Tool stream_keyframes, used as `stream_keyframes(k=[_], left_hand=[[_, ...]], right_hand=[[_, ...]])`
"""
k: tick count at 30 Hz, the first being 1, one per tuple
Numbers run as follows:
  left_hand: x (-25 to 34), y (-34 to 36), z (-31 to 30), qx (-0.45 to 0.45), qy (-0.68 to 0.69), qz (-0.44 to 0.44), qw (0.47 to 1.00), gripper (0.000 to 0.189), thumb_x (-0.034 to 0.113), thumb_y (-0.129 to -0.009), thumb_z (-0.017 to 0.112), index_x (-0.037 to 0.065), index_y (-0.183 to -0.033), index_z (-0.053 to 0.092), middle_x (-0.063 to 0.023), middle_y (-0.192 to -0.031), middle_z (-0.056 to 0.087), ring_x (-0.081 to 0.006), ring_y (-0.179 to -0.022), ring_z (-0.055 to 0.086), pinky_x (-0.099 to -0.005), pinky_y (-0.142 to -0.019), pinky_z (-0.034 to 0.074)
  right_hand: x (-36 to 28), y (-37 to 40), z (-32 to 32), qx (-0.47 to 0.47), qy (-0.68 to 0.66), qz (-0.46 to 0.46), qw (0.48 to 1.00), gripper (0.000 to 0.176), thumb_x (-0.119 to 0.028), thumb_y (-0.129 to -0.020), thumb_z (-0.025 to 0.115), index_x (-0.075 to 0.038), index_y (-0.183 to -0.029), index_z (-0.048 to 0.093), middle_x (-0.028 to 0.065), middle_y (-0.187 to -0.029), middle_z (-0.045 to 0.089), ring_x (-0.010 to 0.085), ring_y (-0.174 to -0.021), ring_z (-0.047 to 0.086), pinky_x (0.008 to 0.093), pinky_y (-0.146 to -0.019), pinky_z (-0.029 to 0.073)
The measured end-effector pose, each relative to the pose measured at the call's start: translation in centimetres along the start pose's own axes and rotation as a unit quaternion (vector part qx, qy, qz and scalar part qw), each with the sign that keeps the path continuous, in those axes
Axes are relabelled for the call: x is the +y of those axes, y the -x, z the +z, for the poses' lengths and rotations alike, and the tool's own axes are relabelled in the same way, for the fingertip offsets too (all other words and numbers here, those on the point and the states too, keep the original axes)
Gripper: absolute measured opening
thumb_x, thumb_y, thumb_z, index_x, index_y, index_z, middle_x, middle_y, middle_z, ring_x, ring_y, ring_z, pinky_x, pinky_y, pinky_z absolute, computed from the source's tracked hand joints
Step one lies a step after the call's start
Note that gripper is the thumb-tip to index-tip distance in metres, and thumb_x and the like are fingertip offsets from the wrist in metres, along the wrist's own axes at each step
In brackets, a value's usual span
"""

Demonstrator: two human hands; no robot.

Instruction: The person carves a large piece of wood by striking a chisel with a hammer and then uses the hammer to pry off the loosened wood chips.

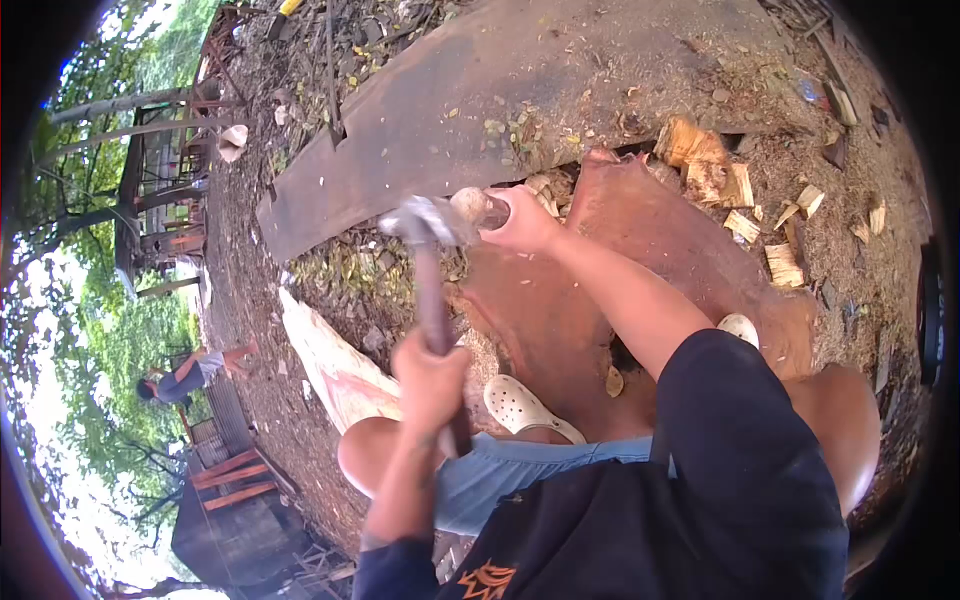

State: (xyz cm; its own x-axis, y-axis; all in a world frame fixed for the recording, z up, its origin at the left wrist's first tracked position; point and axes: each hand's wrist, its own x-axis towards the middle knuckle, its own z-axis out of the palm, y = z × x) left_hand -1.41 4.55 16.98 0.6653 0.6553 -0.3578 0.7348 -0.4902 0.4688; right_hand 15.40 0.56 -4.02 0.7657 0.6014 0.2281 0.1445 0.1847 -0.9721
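Note:
My left hand (430,380) is closed around the dark wooden handle of a hammer (430,290). Its metal head, smeared by motion, is up near the end of a wooden-handled tool (470,206). That tool has a pale, rounded butt, and my right hand (525,217) grips it; the rest is hidden behind the fingers. Beneath my right forearm lies a large reddish-brown slab of wood (670,230) with an uneven edge. My legs are bent on either side of it, and a cream clog (525,408) shows by its near edge.
A long flat brown sheet (440,110) lies beyond the slab. Split wood chunks (700,160) and chips litter the ground at right. A pale peeled log (335,360) is by my left knee. Another person (190,377) is farther off at left, near sheds and trees.

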Motion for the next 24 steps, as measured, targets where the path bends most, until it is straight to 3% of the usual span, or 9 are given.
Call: stream_keyframes(k=[5,6,8,11,14,17,20,22,24], left_hand=[[11.4,5.7,-12.8,0.393,0.028,0.068,0.916,0.021,0.013,-0.07,0.061,-0.001,-0.086,0.06,-0.0063,-0.076,0.054,-0.0119,-0.072,0.053,-0.029,-0.066,0.043],[10.8,6.0,-16.5,0.439,0.052,0.256,0.859,0.026,0.022,-0.073,0.062,0.0,-0.085,0.058,-0.0069,-0.081,0.053,-0.0099,-0.074,0.053,-0.0256,-0.069,0.041],[11.6,6.2,-22.1,0.507,0.056,0.365,0.779,0.038,0.037,-0.081,0.058,-0.001,-0.088,0.058,-0.011,-0.088,0.057,-0.0162,-0.081,0.057,-0.028,-0.076,0.044],[7.9,2.1,-12.2,0.509,-0.087,0.351,0.781,0.03,0.026,-0.075,0.06,-0.002,-0.085,0.059,-0.0138,-0.079,0.059,-0.0214,-0.074,0.059,-0.0317,-0.072,0.046],[-1.1,-2.1,3.1,0.18,-0.162,0.145,0.959,0.023,0.016,-0.069,0.061,-0.003,-0.082,0.06,-0.0166,-0.071,0.061,-0.0265,-0.068,0.062,-0.0354,-0.067,0.048],[1.5,-0.6,1.7,0.039,-0.017,0.009,0.999,0.022,0.012,-0.067,0.062,-0.004,-0.081,0.059,-0.0163,-0.065,0.06,-0.0248,-0.066,0.063,-0.0365,-0.066,0.049],[4.8,1.4,-5.7,0.138,-0.059,0.079,0.986,0.02,0.012,-0.066,0.063,-0.003,-0.079,0.058,-0.0095,-0.069,0.058,-0.0172,-0.061,0.053,-0.0298,-0.059,0.045],[10.8,4.4,-10.7,0.361,-0.086,0.064,0.926,0.021,0.014,-0.067,0.065,-0.001,-0.08,0.057,-0.0056,-0.07,0.053,-0.0147,-0.061,0.051,-0.0313,-0.058,0.043],[12.4,5.2,-17.3,0.375,0.017,0.347,0.859,0.021,0.021,-0.081,0.053,0.0,-0.08,0.055,-0.0072,-0.076,0.051,-0.013,-0.059,0.05,-0.0249,-0.056,0.04]], right_hand=[[0.7,0.3,1.2,0.025,-0.041,0.02,0.999,0.039,-0.014,-0.064,0.07,0.004,-0.097,0.063,0.0198,-0.08,0.066,0.0265,-0.073,0.066,0.031,-0.071,0.05],[1.8,0.1,1.6,0.038,-0.013,0.007,0.999,0.039,-0.015,-0.063,0.07,0.004,-0.097,0.063,0.0198,-0.08,0.066,0.0276,-0.073,0.065,0.0312,-0.071,0.05],[1.7,0.1,1.4,0.045,-0.022,0.003,0.999,0.037,-0.014,-0.063,0.07,0.003,-0.096,0.063,0.019,-0.079,0.065,0.0296,-0.072,0.065,0.0323,-0.069,0.05],[-1.2,0.6,0.2,0.054,0.021,0.009,0.998,0.034,-0.015,-0.064,0.07,0.002,-0.093,0.064,0.019,-0.078,0.065,0.0304,-0.071,0.064,0.0338,-0.068,0.049],[0.0,-0.2,0.8,0.041,-0.04,0.035,0.998,0.033,-0.013,-0.064,0.07,0.002,-0.092,0.063,0.0187,-0.078,0.065,0.024,-0.071,0.066,0.0338,-0.067,0.049],[-0.1,-0.9,-0.7,0.04,-0.055,0.028,0.997,0.033,-0.013,-0.064,0.07,0.003,-0.093,0.063,0.0194,-0.079,0.065,0.0223,-0.073,0.066,0.033,-0.068,0.049],[1.3,-0.1,0.8,0.033,-0.06,0.02,0.997,0.034,-0.013,-0.064,0.069,0.003,-0.093,0.063,0.021,-0.08,0.064,0.0258,-0.075,0.066,0.0328,-0.07,0.049],[1.3,-0.2,0.7,0.037,-0.055,0.015,0.998,0.035,-0.014,-0.064,0.069,0.003,-0.093,0.063,0.0216,-0.08,0.064,0.0283,-0.075,0.066,0.0328,-0.07,0.049],[1.8,-0.2,1.0,0.034,-0.048,0.025,0.998,0.036,-0.015,-0.064,0.07,0.004,-0.094,0.063,0.0218,-0.081,0.064,0.0304,-0.075,0.066,0.0326,-0.07,0.049]])
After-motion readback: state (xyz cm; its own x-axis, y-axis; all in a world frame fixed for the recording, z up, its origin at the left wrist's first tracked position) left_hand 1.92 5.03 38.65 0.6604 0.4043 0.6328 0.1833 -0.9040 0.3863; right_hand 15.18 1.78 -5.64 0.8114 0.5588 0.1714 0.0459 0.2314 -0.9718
